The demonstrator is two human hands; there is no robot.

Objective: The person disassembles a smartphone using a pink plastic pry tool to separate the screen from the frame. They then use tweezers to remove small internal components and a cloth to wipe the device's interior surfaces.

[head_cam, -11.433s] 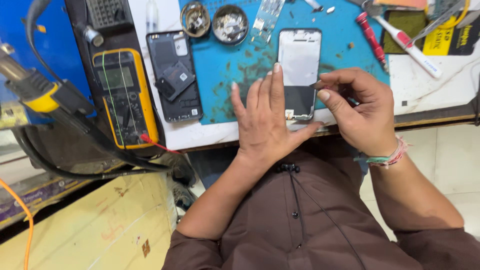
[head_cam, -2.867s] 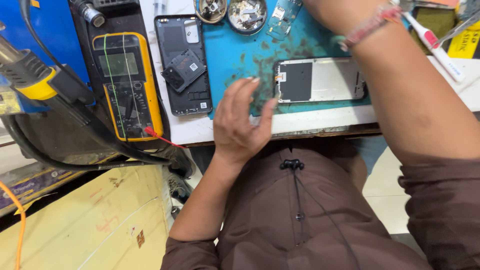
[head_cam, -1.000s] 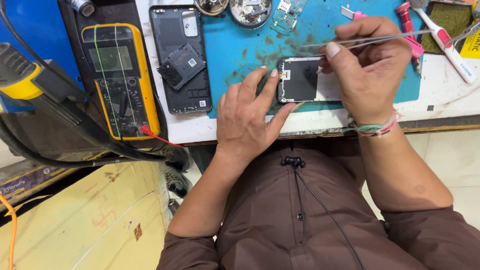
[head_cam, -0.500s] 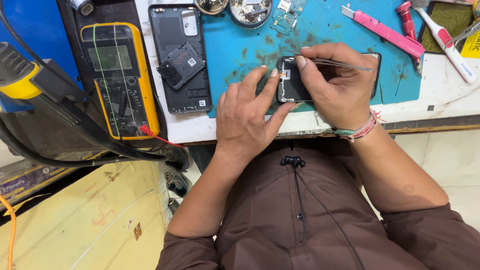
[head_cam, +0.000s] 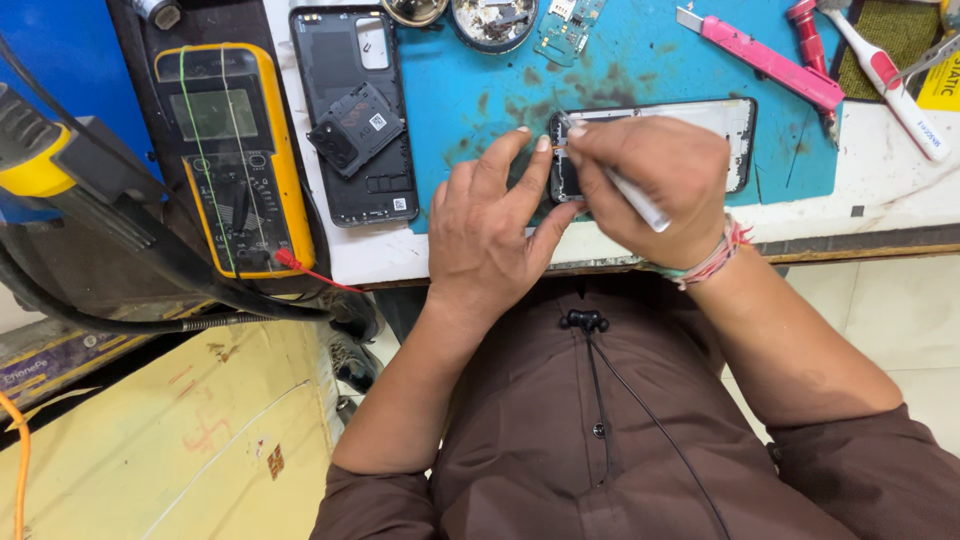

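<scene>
A back cover (head_cam: pixel 352 110) and multimeter (head_cam: pixel 232 150) lie left. The opened phone (head_cam: pixel 690 125) lies crosswise; left hand (head_cam: pixel 490 235) steadies it, fingers spread, right hand (head_cam: pixel 655 190) pinches tweezers (head_cam: pixel 632 195).

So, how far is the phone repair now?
Done: the back cover is off, lying beside the multimeter. In hand: the left hand steadies the open phone on the blue mat, while the right hand works tweezers at its left end. Left: the cover is not yet back on.
</scene>
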